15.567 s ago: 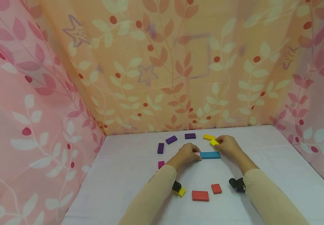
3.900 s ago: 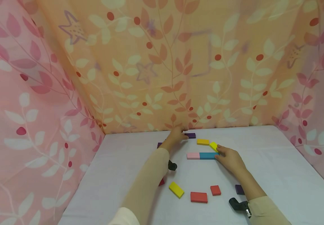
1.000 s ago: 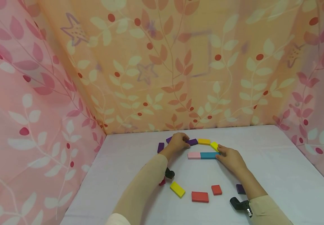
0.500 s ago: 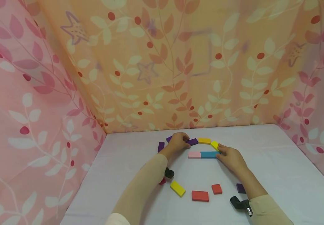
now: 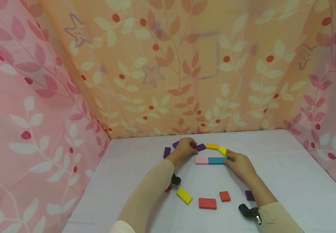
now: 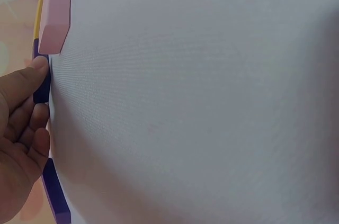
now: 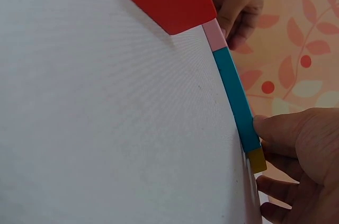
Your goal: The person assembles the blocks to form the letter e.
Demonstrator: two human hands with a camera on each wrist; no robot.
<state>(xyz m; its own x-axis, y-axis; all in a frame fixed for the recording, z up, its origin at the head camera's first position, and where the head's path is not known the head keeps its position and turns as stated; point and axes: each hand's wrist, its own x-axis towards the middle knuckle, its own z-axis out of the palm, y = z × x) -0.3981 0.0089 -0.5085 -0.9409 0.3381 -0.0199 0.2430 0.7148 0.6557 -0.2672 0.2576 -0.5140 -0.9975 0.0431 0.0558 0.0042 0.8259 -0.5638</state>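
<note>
In the head view my left hand (image 5: 184,149) pinches a purple block (image 5: 200,147); the left wrist view shows the thumb on that purple block (image 6: 41,90). The block's right end meets an amber block (image 5: 212,146). A bright yellow block (image 5: 222,151) slants down beside the amber one. My right hand (image 5: 241,165) holds the bright yellow block by its lower end, with the thumb at the right end of a blue block (image 5: 217,160). A pink block (image 5: 201,160) lies end to end with the blue one, below the arc.
Two more purple blocks (image 5: 167,152) lie left, partly behind the left hand. Nearer lie a yellow block (image 5: 184,196), a red block (image 5: 207,203), a smaller red block (image 5: 224,196) and a dark purple block (image 5: 249,195). A patterned curtain (image 5: 168,71) hangs behind the white table (image 5: 121,168).
Since the earliest frame my left hand left the pink block and brought a purple block against the amber one. The amber block shifted left. Over the last second both hands stay in place.
</note>
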